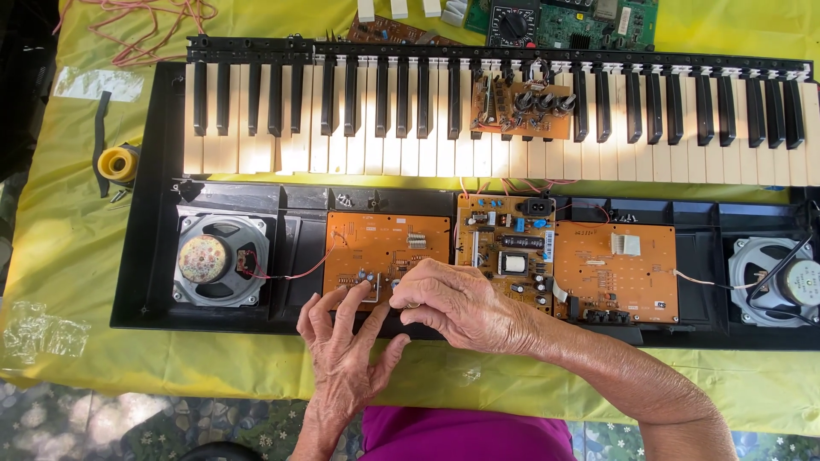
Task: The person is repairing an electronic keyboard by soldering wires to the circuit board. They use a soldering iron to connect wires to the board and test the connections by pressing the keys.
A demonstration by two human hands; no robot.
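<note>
An opened electronic keyboard (145,256) lies upside-down-open on a yellow-green cloth, its black and white keys (376,128) at the far side. Three orange circuit boards sit in the black case: a left board (384,243), a middle board (504,243) and a right board (615,273). My left hand (342,350) rests with fingers spread on the near edge of the left board. My right hand (461,303) is curled over the same board's lower right corner, fingertips pinched on something small that I cannot make out.
A round speaker (218,259) sits at the case's left end, another speaker (781,282) at the right. A small orange board with knobs (525,107) lies on the keys. A yellow tape roll (118,162), a multimeter (512,24) and a green circuit board (615,21) lie around.
</note>
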